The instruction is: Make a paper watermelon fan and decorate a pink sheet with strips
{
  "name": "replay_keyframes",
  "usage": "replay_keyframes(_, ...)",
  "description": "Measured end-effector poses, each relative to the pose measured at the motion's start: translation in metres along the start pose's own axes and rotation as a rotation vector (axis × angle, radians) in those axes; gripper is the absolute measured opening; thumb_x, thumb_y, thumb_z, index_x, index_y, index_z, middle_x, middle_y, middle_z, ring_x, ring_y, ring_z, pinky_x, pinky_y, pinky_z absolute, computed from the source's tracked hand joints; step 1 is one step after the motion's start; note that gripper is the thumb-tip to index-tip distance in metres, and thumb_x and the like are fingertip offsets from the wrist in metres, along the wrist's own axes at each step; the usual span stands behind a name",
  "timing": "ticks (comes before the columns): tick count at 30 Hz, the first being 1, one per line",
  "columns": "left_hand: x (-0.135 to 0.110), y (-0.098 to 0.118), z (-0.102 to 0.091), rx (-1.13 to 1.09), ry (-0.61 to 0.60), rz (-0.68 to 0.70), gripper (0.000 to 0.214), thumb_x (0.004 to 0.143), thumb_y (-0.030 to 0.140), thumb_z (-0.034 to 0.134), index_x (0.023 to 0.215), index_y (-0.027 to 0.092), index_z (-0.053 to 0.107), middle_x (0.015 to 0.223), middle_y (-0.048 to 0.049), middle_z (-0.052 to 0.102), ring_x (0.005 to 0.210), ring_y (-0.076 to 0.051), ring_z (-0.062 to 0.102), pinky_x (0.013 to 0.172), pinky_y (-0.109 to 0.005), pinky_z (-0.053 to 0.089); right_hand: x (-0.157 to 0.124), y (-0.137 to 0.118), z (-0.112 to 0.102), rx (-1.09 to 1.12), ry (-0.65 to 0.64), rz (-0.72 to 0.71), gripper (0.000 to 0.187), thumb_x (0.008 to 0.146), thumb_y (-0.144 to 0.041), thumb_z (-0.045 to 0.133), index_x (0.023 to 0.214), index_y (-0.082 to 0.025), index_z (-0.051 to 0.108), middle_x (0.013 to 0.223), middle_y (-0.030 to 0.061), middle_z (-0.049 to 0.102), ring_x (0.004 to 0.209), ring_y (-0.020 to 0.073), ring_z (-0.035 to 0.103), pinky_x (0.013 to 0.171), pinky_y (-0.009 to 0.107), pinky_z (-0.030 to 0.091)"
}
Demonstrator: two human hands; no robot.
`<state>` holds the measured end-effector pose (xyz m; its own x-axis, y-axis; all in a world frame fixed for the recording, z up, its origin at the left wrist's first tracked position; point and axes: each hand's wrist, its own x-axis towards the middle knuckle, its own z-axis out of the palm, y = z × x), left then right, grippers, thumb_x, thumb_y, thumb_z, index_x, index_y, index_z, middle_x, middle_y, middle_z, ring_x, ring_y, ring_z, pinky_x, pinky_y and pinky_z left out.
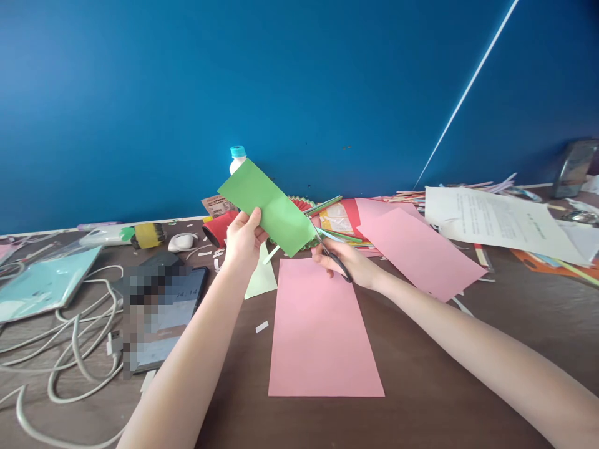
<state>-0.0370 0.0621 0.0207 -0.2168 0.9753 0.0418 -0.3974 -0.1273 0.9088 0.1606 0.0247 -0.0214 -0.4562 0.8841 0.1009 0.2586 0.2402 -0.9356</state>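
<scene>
My left hand (243, 240) is closed on a green paper strip (269, 206), held up tilted above the desk. My right hand (344, 262) grips black-handled scissors (330, 249), whose blades meet the strip's lower right edge. A thin green sliver (271, 254) hangs below the strip. A pink sheet (321, 330) lies flat on the brown desk just under both hands. A pale green offcut (262, 277) lies beside it.
More pink sheets (412, 246) and a printed white page (496, 221) lie to the right. A phone (161, 312), white cables (70, 349) and a light blue pouch (44, 284) lie at the left. A glue bottle (237, 159), red paper and coloured scraps line the blue wall.
</scene>
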Motion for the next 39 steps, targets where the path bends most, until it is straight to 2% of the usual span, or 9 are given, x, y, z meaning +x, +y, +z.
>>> replay_keyframes(9,-0.0014,0.001,0.0014,0.007,-0.01,-0.02,0.007,0.082,0.018,0.053,0.082,0.017,0.06,0.082,-0.0017,0.069,0.076,-0.011,0.066,0.079,-0.025,0.052,0.0008,0.0019,0.0022,-0.002,0.053,0.004,0.027,0.077,-0.045,0.057,0.08,-0.02,0.049,0.067,-0.0039,0.047,0.051,0.0093,0.047,0.052,0.025,0.042)
replay_keyframes(19,-0.0007,0.0006,0.0003,0.018,-0.013,-0.02,0.005,0.079,0.02,0.058,0.083,0.017,0.06,0.085,-0.003,0.069,0.079,-0.013,0.067,0.082,-0.029,0.052,0.0015,0.0056,0.0015,-0.073,0.092,-0.002,0.029,0.075,-0.048,0.057,0.078,-0.02,0.051,0.065,-0.0033,0.05,0.051,0.0106,0.049,0.049,0.025,0.039)
replay_keyframes(28,-0.0019,0.0014,0.0006,0.013,-0.012,-0.031,0.007,0.082,0.018,0.053,0.082,0.017,0.06,0.082,-0.0018,0.07,0.078,-0.011,0.066,0.079,-0.026,0.053,0.0012,0.003,0.0012,-0.064,0.112,-0.018,0.03,0.073,-0.049,0.059,0.077,-0.02,0.053,0.062,-0.0026,0.05,0.05,0.0115,0.049,0.047,0.025,0.038)
replay_keyframes(39,0.0004,-0.0005,-0.0011,0.02,-0.007,-0.018,0.005,0.078,0.021,0.059,0.082,0.017,0.06,0.087,-0.0041,0.069,0.08,-0.015,0.067,0.08,-0.03,0.053,0.0017,0.0057,0.001,-0.072,0.123,-0.045,0.033,0.071,-0.051,0.06,0.07,-0.02,0.05,0.063,-0.0021,0.049,0.051,0.0108,0.046,0.045,0.025,0.036)
